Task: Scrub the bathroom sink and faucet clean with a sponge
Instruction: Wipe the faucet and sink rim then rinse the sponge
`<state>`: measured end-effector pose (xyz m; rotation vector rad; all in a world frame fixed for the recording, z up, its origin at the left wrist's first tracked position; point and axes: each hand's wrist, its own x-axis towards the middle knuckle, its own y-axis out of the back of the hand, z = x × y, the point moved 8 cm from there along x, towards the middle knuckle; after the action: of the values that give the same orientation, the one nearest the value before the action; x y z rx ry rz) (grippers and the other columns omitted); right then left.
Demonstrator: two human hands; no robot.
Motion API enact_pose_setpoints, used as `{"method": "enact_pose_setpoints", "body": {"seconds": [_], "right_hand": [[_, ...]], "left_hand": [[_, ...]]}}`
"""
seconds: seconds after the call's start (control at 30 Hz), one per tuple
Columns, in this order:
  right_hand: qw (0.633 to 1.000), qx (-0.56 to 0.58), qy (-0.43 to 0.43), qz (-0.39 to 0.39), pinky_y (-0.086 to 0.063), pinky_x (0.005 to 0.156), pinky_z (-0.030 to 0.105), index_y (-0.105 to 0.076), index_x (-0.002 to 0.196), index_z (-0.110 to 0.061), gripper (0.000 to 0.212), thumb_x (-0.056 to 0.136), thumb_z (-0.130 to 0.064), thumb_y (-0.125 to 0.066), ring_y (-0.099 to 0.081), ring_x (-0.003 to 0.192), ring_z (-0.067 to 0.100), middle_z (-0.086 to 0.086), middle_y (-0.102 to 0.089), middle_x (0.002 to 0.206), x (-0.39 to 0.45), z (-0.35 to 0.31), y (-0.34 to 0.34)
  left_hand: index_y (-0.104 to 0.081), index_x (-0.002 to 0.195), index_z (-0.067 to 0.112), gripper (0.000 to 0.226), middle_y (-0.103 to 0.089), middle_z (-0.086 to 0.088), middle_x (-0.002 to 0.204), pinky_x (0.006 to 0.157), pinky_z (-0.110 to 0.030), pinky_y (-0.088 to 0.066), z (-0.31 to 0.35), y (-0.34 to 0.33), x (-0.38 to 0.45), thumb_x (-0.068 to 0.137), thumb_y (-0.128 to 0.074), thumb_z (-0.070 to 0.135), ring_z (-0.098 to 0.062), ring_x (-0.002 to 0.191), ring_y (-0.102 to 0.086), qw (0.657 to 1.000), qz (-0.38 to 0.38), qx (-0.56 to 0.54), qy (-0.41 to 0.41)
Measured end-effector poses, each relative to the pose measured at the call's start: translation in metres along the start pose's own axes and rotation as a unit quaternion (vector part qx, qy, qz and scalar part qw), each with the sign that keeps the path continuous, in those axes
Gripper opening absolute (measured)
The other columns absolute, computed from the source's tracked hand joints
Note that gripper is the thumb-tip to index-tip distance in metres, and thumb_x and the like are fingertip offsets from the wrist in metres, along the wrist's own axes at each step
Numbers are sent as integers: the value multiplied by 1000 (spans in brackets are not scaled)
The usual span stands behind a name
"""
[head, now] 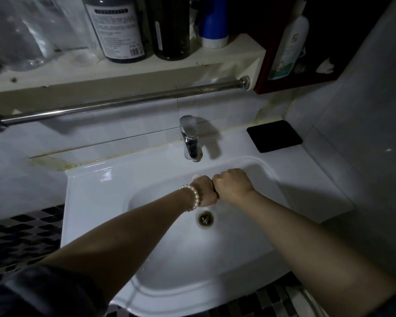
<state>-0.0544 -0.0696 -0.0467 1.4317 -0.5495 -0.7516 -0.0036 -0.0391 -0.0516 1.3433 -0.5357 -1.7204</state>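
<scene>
We see both hands together over the back of the white sink (96,193), just below the faucet (191,139) and above the drain (206,218). The left hand (205,191), with a pearl bracelet (193,197) on its wrist, is curled into a fist, and the right hand (232,184) is curled the same way; the two touch knuckle to knuckle. A small pale bit (196,176) shows just past the left knuckles, and it may be the sponge, but the dim light and the backs of the hands hide what the fingers close on, so we cannot tell whether either hand grips anything. The chrome faucet stands upright at the back rim of the sink, its spout pointing toward the basin, apart from the hands.

On the right rear corner of the sink top lies a flat black pad (274,138). Above the tiled wall runs a metal bar (124,102), fixed under a white shelf (238,51). On the shelf stand a dark bottle with a white label (119,28), a second dark bottle (169,26) beside it, and a blue and white container (214,24). Clear plastic (21,35) sits at the left end of the shelf
</scene>
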Motion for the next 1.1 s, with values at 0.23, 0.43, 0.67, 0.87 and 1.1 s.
{"method": "enact_pose_setpoints", "body": {"seconds": [0.23, 0.43, 0.67, 0.87, 1.1], "right_hand": [[892, 349, -170, -232, -40, 55, 23, -52, 68, -20, 19, 73, -21, -70, -56, 69, 20, -1, -54, 68, -26, 3, -61], [675, 642, -216, -292, -48, 57, 25, -57, 106, -25, 29, 83, -42, -64, -59, 69, 17, 6, -64, 86, -57, -5, -77], [648, 629, -386, -187, -51, 54, 26, -60, 109, -19, 77, 74, -83, -34, -65, 84, 23, 8, -65, 102, -58, 3, -94], [579, 676, -418, -183, -51, 52, 26, -67, 91, -19, 74, 69, -85, -43, -66, 65, 23, 6, -71, 75, -63, -2, -114], [588, 705, -341, -204, -45, 53, 24, -67, 106, -14, 41, 81, -46, -65, -64, 60, 20, 7, -71, 80, -58, -8, -124]], "left_hand": [[-44, 115, 12, 43, -55, -10, 111, 72, -32, -49, -23, -37, 8, 79, -65, 23, -28, 97, -59, 999, 21, -10, -29], [-52, 119, 17, 45, -61, -10, 99, 72, -36, -56, -51, -60, 0, 80, -46, -6, -27, 87, -62, 855, -64, -512, 56], [-50, 123, 23, 49, -60, -7, 109, 62, -23, -47, -62, -63, -2, 80, -66, 5, -19, 89, -58, 869, -31, -493, 35], [-50, 121, 20, 58, -69, -3, 85, 53, -21, -45, -76, -85, -2, 72, -74, 0, -10, 64, -60, 782, -52, -616, 77], [-37, 136, 10, 75, -69, -11, 101, 59, -24, -51, -103, -101, -11, 74, -78, 24, -17, 72, -65, 768, -28, -622, 149]]}}
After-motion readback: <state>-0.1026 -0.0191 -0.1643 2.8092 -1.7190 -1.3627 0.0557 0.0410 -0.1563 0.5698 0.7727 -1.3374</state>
